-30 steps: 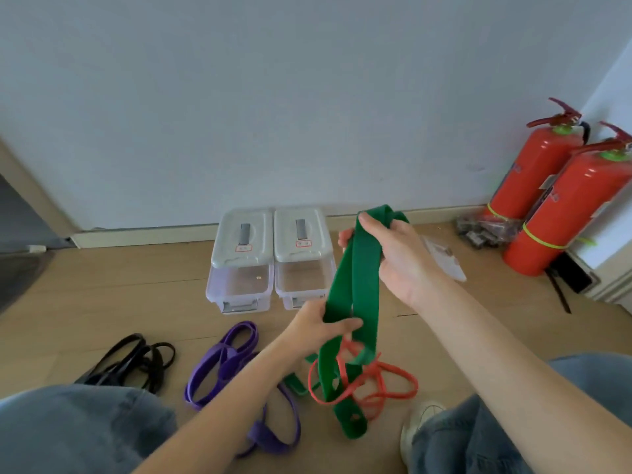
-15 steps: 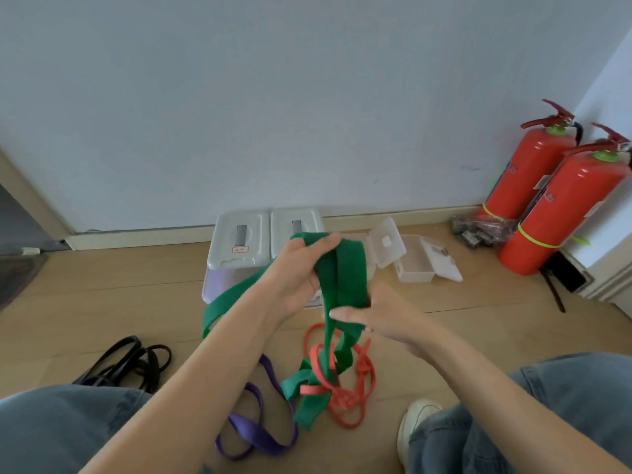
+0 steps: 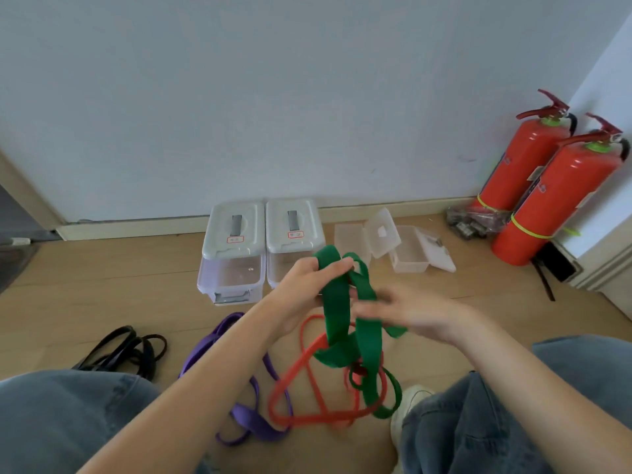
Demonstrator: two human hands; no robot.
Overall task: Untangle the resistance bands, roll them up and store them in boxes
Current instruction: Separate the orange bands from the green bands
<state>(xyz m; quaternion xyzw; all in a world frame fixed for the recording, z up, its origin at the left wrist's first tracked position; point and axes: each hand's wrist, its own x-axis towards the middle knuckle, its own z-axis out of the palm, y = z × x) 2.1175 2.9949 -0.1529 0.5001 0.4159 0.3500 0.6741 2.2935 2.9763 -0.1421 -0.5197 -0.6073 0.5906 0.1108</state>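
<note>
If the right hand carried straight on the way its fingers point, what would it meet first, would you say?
The blurred right hand points leftward, so it would first meet the green band hanging from the left hand; it may already touch it, though blur hides that.

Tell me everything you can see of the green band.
The green band is a wide, flat loop, matte and rubbery-looking, twisted into several folds. The left hand grips its top, lifted above the wooden floor; the blurred right hand touches it lower down. Its lower loops hang through the red band, still tangled with it.
</note>
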